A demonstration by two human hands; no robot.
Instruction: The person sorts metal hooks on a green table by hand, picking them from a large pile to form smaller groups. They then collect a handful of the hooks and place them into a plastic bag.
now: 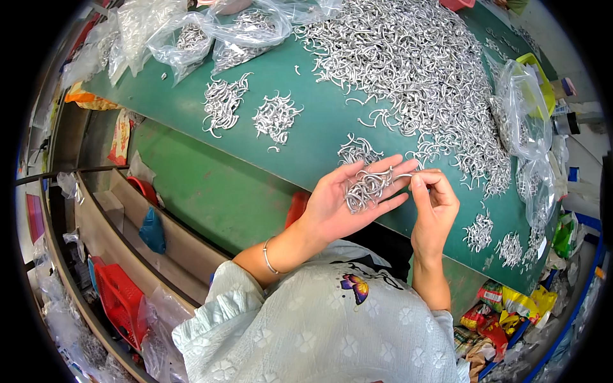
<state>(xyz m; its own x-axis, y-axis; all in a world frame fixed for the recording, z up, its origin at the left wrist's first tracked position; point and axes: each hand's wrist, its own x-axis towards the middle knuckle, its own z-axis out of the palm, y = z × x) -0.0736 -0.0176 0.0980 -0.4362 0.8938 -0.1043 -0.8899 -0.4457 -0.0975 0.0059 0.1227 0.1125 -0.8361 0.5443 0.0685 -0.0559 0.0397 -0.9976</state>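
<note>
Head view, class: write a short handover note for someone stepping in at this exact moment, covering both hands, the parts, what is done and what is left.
Left hand: open, palm up, cradling a bunch of small curved silver metal hooks.
Right hand: fingertips pinching one hook at the bunch's edge.
Done: small counted-looking piles lie on the green table; filled clear plastic bags at the far edge.
Left: large loose heap remains unsorted.

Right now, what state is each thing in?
Left hand: open, palm up, cradling hooks.
Right hand: fingers pinching one hook.
Bunch of metal hooks: heaped on the palm.
Big hook pile: loose on green table.
Plastic bags: partly filled.
</note>
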